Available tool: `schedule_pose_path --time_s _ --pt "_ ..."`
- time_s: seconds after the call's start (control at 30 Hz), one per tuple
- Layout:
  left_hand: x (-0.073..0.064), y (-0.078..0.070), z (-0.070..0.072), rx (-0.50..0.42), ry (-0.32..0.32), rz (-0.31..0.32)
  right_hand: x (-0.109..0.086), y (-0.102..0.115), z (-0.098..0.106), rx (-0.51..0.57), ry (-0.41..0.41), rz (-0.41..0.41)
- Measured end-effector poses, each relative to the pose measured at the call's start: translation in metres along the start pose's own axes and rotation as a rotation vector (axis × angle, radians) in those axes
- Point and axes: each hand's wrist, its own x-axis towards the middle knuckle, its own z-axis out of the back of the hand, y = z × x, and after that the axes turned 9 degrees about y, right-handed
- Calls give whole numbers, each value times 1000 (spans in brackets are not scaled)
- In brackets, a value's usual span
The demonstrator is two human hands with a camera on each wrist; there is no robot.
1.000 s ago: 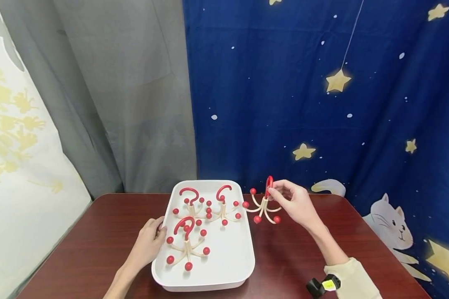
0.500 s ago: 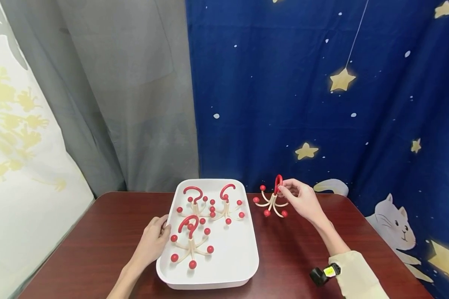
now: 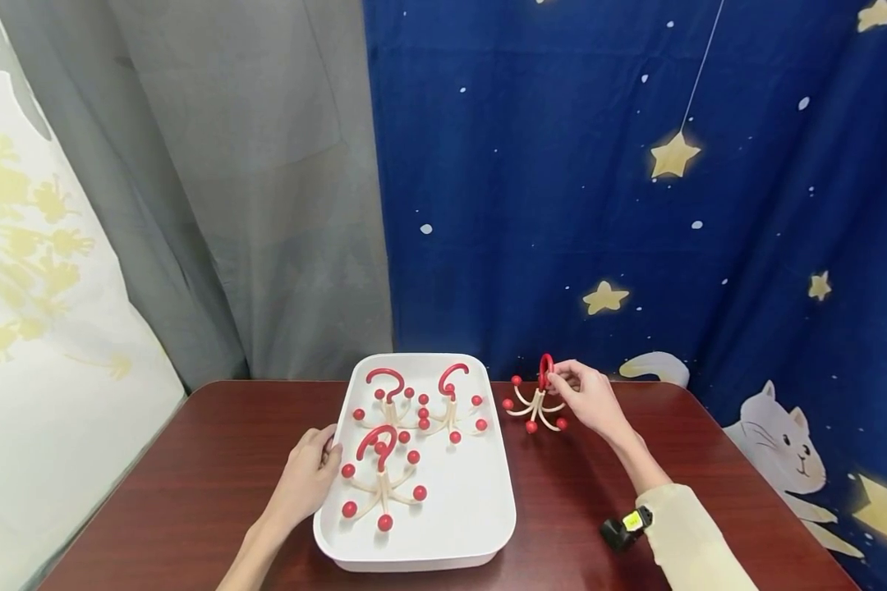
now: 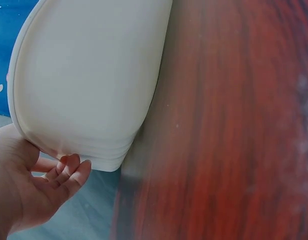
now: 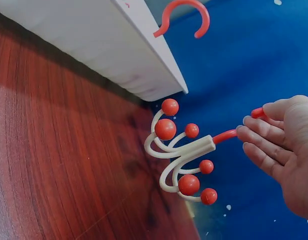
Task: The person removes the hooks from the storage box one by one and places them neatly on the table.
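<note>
Where the right hand (image 3: 590, 400) works: thumb and fingertips pinch the red hook atop a red-and-cream, plastic-looking hanger (image 3: 537, 399) with curved, ball-tipped arms, just right of a white, round-cornered, plastic-looking tray (image 3: 461, 525).
Left hand (image 3: 306, 472): curled fingers grip the tray's left rim.
Pinched hanger: I would hold its stem upright, clear of the rim, and ease the pinch only once every ball bears evenly.
Tray: three matching hangers (image 3: 383, 481) stand in it, hooks up.
Table: glossy, reddish-brown, wood-grained tabletop (image 3: 214, 460); I cannot tell whether the pinched hanger touches it.
Backdrop: from my post I see a grey cloth curtain (image 3: 303, 271) beside a blue cloth curtain (image 3: 503, 246) printed with yellow stars (image 3: 604, 298) and a pale cat (image 3: 778, 443).
</note>
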Motion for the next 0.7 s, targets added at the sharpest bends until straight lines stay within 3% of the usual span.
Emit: schedule_pose_path --time_s 0.7 --pt "-2 -4 2 3 5 7 4 -10 -5 -13 25 -67"
